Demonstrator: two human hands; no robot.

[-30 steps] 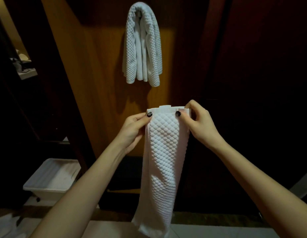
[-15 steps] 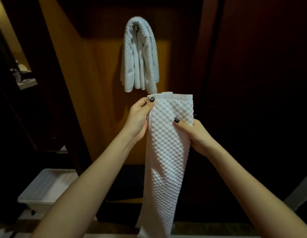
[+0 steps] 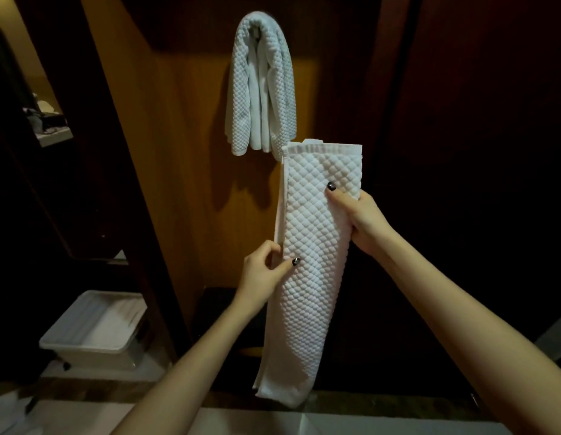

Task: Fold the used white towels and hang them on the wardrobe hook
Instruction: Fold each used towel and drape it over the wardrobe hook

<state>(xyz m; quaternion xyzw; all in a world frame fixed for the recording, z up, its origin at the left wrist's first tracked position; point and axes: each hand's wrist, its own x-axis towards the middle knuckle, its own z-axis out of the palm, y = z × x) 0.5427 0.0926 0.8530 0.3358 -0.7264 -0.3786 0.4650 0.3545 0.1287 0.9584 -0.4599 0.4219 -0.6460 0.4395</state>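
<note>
While a white plastic bin [image 3: 91,334] sits low at the far left, the lit wooden wardrobe panel [image 3: 179,171] rises beside it and carries one hung towel [image 3: 260,89]. It is already folded narrow and draped in two even falls over the hook, which is hidden under the cloth. Just below and to the right, the left hand [image 3: 263,274] pinches the left edge of the folded towel [image 3: 317,262], thumb on the quilted face and fingers curled onto the layered edge, seemingly to stop the stacked layers from fanning open. This towel hangs upright in the air as a long strip. Its top hem overlaps the hung towel's lower right corner in the view, and its bottom end is near the pale surface [image 3: 241,419] at the frame's foot. Higher on the opposite edge, the right hand [image 3: 364,221] is clamped on it, thumb in front and fingers behind, apparently bearing the weight. Folding looks finished; draping this one over the hook remains.
</note>
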